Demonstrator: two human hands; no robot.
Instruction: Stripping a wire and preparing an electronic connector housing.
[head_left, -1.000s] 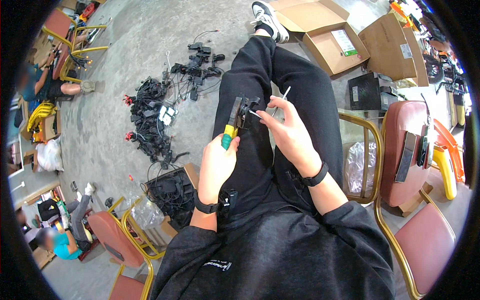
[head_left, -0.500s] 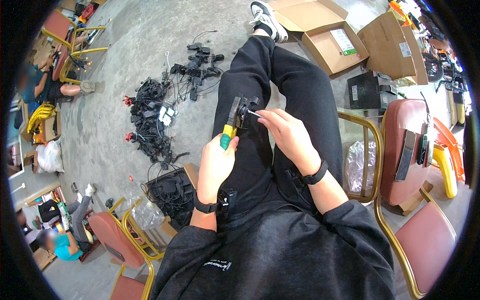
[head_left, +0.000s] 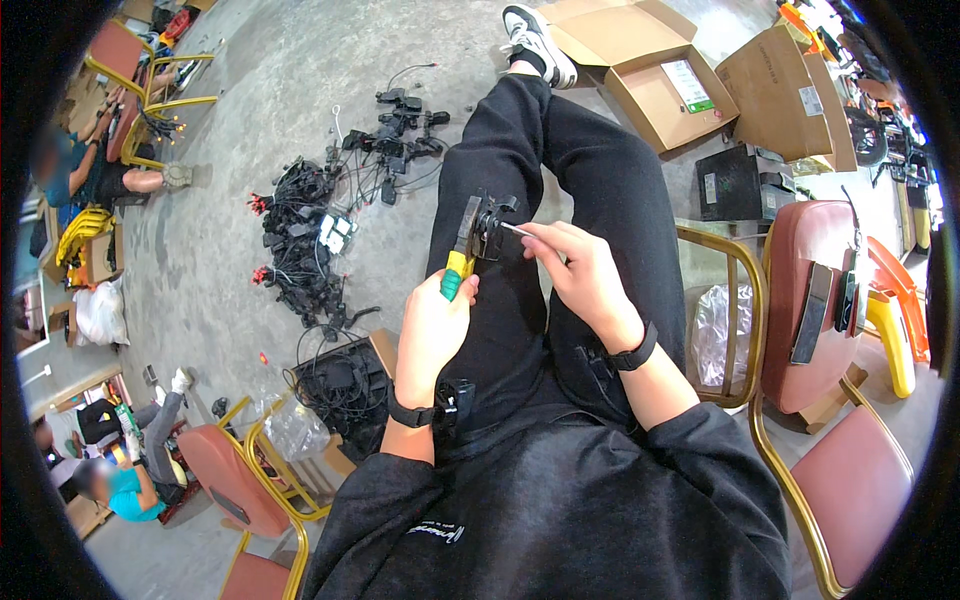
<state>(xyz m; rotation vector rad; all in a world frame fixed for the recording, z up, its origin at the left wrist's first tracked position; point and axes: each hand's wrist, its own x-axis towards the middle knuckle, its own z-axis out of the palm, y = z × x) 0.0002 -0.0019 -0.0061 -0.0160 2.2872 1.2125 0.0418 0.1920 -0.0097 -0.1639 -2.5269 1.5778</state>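
Observation:
My left hand (head_left: 434, 318) is closed around the green end of a yellow-and-green handled tool (head_left: 456, 266). Its long dark head points away from me over my left thigh. Against the head sits a black fitting (head_left: 490, 226) with rounded parts; whether it is joined to the tool I cannot tell. From the right, my right hand (head_left: 582, 272) pinches a thin metal rod (head_left: 514, 230) between thumb and fingertips. The rod's far end meets the fitting, and its tip is hidden there.
On the floor to the left lies a heap of black cabled parts (head_left: 300, 230). An open cardboard box (head_left: 665, 105) is ahead right. Red-cushioned chairs (head_left: 810, 300) flank me, one bearing dark flat pieces (head_left: 811, 315). Other people (head_left: 130, 490) sit far left.
My right hand has shifted slightly, its fingers more drawn together on the rod. My left hand and the tool stay almost in place.

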